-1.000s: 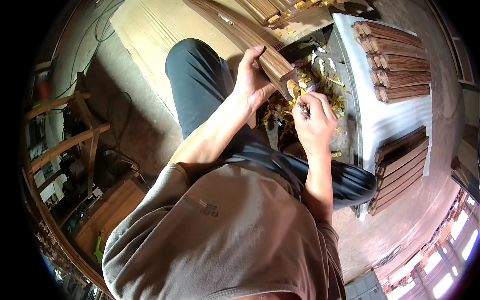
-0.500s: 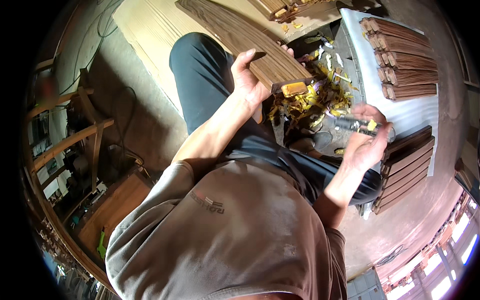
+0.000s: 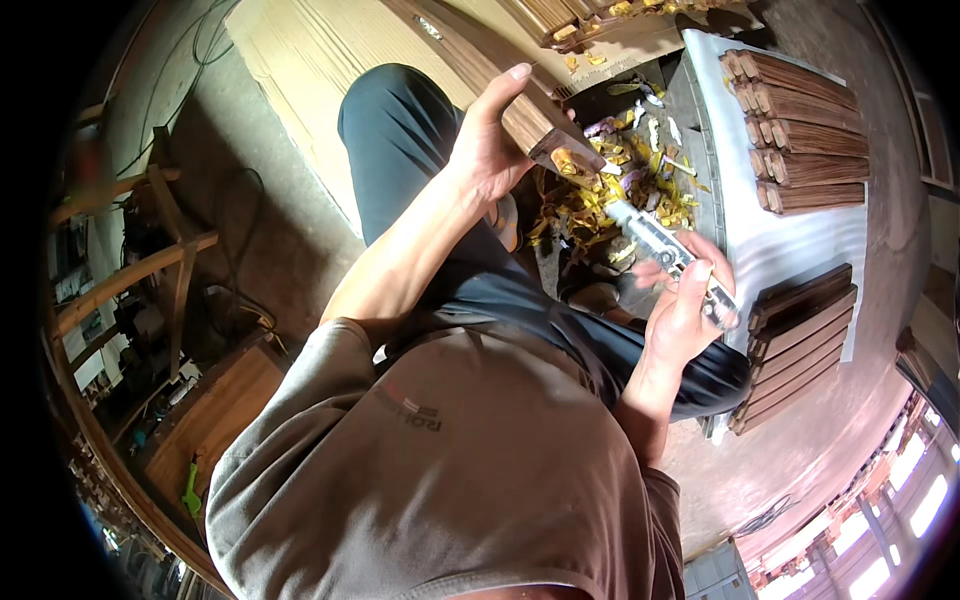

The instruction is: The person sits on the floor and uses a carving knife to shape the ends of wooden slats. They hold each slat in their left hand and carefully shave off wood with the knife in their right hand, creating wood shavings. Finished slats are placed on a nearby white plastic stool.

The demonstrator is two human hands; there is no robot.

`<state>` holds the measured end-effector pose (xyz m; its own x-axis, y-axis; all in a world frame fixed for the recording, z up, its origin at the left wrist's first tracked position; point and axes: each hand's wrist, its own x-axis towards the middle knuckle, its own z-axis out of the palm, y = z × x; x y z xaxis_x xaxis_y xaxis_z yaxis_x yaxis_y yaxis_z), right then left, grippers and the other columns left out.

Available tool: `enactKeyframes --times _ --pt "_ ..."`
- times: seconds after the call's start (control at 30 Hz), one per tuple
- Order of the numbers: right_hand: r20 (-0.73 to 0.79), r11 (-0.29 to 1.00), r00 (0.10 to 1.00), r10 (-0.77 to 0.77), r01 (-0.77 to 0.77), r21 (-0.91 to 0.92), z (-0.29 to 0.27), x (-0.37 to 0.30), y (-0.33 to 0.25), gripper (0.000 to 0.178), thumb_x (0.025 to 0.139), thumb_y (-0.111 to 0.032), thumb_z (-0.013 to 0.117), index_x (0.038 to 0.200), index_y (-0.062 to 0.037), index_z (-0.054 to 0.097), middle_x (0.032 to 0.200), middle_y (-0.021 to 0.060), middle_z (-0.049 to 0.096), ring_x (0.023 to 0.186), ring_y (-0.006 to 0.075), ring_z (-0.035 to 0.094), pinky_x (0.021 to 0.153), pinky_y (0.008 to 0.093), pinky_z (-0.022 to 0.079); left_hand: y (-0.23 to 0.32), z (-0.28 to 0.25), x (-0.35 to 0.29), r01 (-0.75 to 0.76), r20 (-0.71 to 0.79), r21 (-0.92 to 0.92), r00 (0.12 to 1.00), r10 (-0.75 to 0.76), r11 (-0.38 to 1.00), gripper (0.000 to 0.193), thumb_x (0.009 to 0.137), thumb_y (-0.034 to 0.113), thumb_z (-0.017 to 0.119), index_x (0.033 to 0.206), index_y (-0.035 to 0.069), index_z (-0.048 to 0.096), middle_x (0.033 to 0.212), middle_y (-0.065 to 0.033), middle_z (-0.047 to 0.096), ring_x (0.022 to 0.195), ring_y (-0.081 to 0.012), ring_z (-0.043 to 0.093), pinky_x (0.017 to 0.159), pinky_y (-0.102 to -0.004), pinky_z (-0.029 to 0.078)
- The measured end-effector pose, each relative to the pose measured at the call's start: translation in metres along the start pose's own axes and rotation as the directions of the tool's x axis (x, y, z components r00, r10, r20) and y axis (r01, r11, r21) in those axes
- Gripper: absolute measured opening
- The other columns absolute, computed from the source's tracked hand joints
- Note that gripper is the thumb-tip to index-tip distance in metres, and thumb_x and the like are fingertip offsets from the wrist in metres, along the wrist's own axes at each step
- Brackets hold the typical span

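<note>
My left hand (image 3: 490, 148) grips a long brown wooden board (image 3: 527, 118) near its close end, thumb along the top. At that end a scrap of yellow tape (image 3: 566, 163) clings to the tenon. A slot shows in the board's upper part. In my right hand (image 3: 676, 318) is what looks like a utility knife (image 3: 655, 242), with a dark and clear body and a pale tip aimed up and left at the board end. A gap separates the tip from the wood. Motion blurs the tool's details. Beneath them lies a heap of yellow and white tape scraps (image 3: 640, 180).
On the right, bundled wooden slats (image 3: 805, 125) lie on white foam sheeting (image 3: 785, 235), with darker slats (image 3: 805, 345) nearer. Cardboard (image 3: 300, 90) covers the floor ahead, where more wooden pieces (image 3: 555, 20) rest. A wooden frame (image 3: 175, 235) stands at left.
My right hand has swung the tool leftward, its tip now toward the board end. The board has tilted steeper, and its tenon, earlier wrapped in yellow, now shows less tape.
</note>
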<state>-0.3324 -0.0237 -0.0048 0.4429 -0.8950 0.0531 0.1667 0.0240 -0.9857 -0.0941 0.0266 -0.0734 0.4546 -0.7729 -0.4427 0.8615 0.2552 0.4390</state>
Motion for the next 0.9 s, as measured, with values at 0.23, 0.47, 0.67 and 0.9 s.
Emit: enactKeyframes --times 0.23,0.47,0.67,0.9 --pt "0.175 0.909 0.922 -0.347 0.376 -0.182 0.01 0.003 0.021 0.022 0.097 -0.01 0.063 0.111 0.0059 0.058 0.114 0.0246 0.059 0.074 0.0279 0.068 0.065 0.0373 0.06 0.015 0.014 -0.011 0.134 -0.148 0.043 0.981 -0.127 0.99 0.046 0.086 0.033 0.072 0.12 0.006 0.058 0.108 -0.0107 0.065 0.1 -0.0236 0.063 0.089 -0.0459 0.052" --pt "0.116 0.828 0.855 -0.505 0.518 -0.216 0.028 0.005 0.024 0.025 0.098 -0.011 0.059 0.113 0.0088 0.054 0.11 0.0282 0.059 0.069 0.0317 0.069 0.064 0.0387 0.062 0.003 0.025 -0.01 -0.029 -0.102 -0.102 0.995 0.018 0.994 0.06 0.086 0.045 0.076 0.129 0.007 0.058 0.121 -0.0118 0.066 0.112 -0.0258 0.062 0.097 -0.0487 0.051" --pt "0.167 0.774 0.814 -0.556 0.58 -0.254 0.042 0.011 0.026 0.028 0.103 -0.014 0.052 0.116 0.0105 0.053 0.11 0.0268 0.06 0.08 0.0354 0.072 0.071 0.043 0.064 0.01 0.036 -0.005 -0.043 -0.072 -0.122 0.997 0.034 0.992 0.059 0.088 0.049 0.074 0.125 0.005 0.06 0.112 -0.0134 0.068 0.096 -0.0271 0.069 0.08 -0.0482 0.061" --pt "0.143 0.828 0.849 -0.508 0.528 -0.19 0.056 0.02 0.027 0.029 0.104 -0.014 0.049 0.117 0.0109 0.051 0.112 0.0282 0.061 0.087 0.039 0.072 0.075 0.0444 0.064 0.006 0.041 0.003 -0.026 -0.088 -0.131 0.996 0.015 0.991 0.061 0.089 0.051 0.072 0.126 0.005 0.06 0.114 -0.0134 0.069 0.099 -0.0249 0.069 0.085 -0.0425 0.059"
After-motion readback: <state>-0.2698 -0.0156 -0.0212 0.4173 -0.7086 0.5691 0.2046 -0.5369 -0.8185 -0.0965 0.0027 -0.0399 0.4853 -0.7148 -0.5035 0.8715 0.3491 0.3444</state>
